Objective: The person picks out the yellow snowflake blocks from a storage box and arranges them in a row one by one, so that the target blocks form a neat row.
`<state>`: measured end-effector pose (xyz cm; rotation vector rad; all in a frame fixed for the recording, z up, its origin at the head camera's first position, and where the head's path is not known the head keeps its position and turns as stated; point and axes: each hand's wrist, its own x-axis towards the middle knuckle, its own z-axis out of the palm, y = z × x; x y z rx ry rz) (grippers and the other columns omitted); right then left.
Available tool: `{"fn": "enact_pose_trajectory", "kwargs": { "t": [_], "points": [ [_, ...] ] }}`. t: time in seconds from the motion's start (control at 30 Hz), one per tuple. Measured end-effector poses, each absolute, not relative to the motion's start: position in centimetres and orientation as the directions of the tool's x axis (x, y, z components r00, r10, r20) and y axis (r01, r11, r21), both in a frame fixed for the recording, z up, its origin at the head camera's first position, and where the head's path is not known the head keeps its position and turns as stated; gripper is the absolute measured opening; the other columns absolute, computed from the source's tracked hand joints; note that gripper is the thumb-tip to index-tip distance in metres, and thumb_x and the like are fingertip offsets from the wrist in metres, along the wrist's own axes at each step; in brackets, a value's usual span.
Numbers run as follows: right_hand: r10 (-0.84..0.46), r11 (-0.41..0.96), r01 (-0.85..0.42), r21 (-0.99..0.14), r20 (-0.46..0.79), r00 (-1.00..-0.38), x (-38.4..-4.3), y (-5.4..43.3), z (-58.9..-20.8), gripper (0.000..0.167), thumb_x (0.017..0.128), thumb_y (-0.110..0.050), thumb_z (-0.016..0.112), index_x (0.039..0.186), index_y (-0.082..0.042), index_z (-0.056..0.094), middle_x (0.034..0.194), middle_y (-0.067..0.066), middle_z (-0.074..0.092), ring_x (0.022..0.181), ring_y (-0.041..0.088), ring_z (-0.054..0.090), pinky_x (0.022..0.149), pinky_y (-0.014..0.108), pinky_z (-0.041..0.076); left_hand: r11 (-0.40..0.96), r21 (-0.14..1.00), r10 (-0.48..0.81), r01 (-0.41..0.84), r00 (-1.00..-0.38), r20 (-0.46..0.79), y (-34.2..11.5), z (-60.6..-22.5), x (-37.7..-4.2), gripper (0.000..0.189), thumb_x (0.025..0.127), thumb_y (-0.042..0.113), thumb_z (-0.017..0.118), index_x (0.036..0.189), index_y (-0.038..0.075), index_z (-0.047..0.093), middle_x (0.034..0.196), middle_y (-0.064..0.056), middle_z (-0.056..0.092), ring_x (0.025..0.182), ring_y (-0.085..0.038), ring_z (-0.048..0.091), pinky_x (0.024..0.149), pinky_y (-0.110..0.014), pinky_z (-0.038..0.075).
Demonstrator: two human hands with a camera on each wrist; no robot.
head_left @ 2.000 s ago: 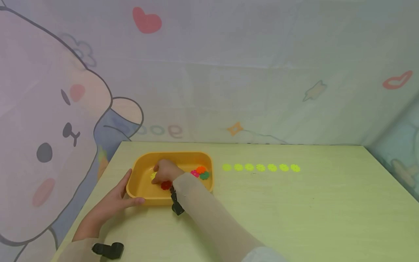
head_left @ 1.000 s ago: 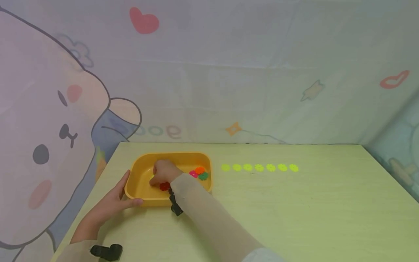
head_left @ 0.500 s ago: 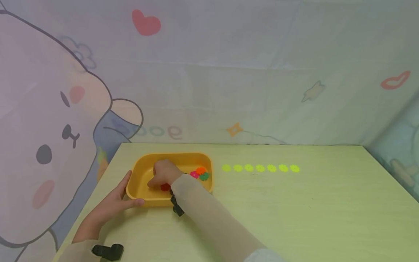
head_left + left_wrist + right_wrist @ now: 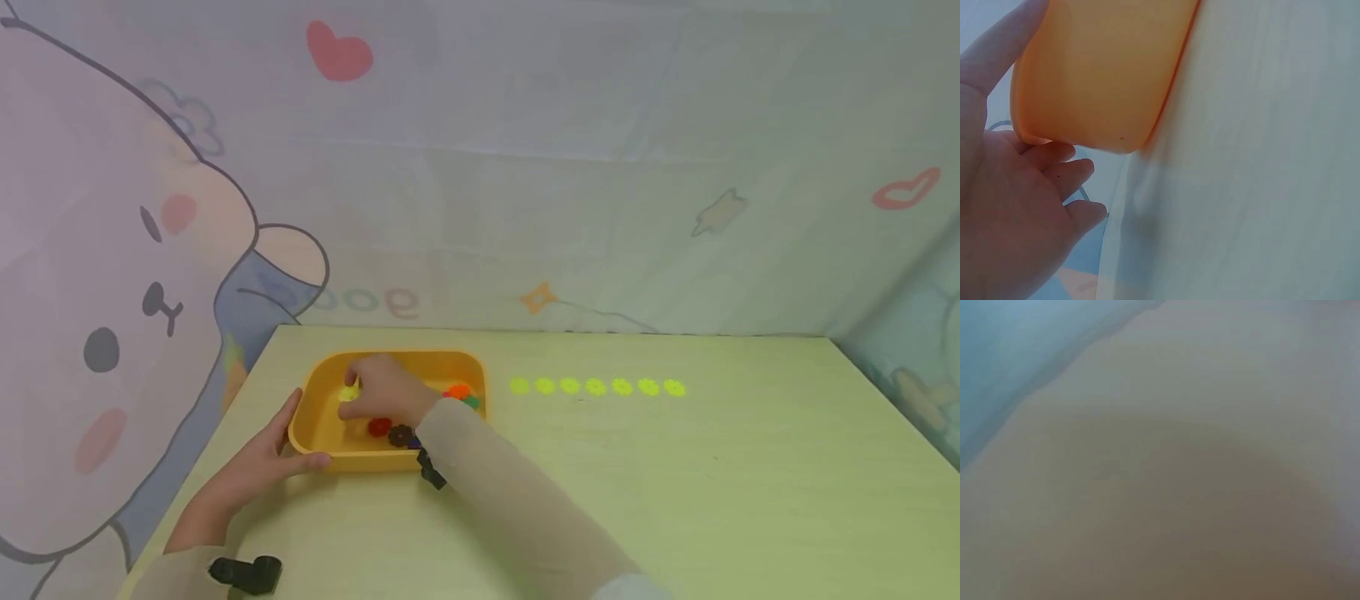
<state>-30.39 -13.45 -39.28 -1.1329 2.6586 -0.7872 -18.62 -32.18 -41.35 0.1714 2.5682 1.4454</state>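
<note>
In the head view my left hand [image 4: 258,458] grips the left front corner of a yellow plastic tray [image 4: 360,462], thumb along the front rim and fingers against the left side. The left wrist view shows that tray's outer wall [image 4: 1097,75] in the same hand. Inside the tray, my right hand [image 4: 386,390] pinches a yellow flower-shaped disc [image 4: 349,392] between thumb and forefinger. Below it lie a red flower disc [image 4: 379,427] and a dark brown one [image 4: 401,435]. Blurred surface fills the right wrist view; no fingers show there.
Right of the tray, several yellow-green flower discs [image 4: 596,387] form a straight row on the pale table [image 4: 712,500]. Orange [image 4: 458,391] and green [image 4: 471,402] discs lie at the tray's right end, partly behind the right forearm. A printed cloth [image 4: 562,167] hangs behind.
My right hand has risen a little and shifted right, with the yellow disc showing again between its fingertips. The brown disc has come into sight. The left hand and tray stay put.
</note>
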Motion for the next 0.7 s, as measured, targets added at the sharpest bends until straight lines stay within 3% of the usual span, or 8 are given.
{"fn": "enact_pose_trajectory", "kwargs": {
  "t": [0.1,0.3,0.7],
  "points": [
    [-0.725,0.547,-0.644,-0.535,0.081,-0.683,-30.3,-12.4,-38.6,0.034,0.080,-0.028,0.073,0.105,-0.008,0.064,0.078,-0.003,0.057,0.065,0.011,0.052,0.058,0.015,0.045,0.530,0.848,0.190,0.006,-0.975,-0.112,-32.1,-41.3,-18.8,0.110,0.087,0.030,0.072,0.154,0.012,-0.013,0.159,-0.023,-0.007,0.143,-0.050,0.001,0.108,-0.072,0.007],
    [-0.742,0.541,-0.702,-0.464,0.130,-0.658,-29.6,-9.5,-36.5,0.035,0.080,-0.027,0.069,0.108,-0.007,0.065,0.093,0.000,0.059,0.083,0.013,0.052,0.070,0.017,0.045,0.546,0.838,0.167,-0.019,-0.977,-0.131,-31.9,-41.4,-19.0,0.110,0.087,0.033,0.072,0.153,0.010,-0.013,0.160,-0.023,-0.006,0.143,-0.050,0.002,0.108,-0.072,0.009],
    [-0.665,0.636,-0.671,-0.381,0.171,-0.727,-29.3,-1.0,-34.2,0.038,0.080,-0.029,0.069,0.112,-0.008,0.066,0.102,0.002,0.064,0.091,0.016,0.056,0.079,0.025,0.050,0.536,0.844,0.172,0.004,-0.979,-0.105,-32.1,-41.6,-18.9,0.113,0.085,0.028,0.074,0.153,0.013,-0.015,0.158,-0.025,-0.007,0.142,-0.051,-0.001,0.106,-0.074,0.006]
  ]
}}
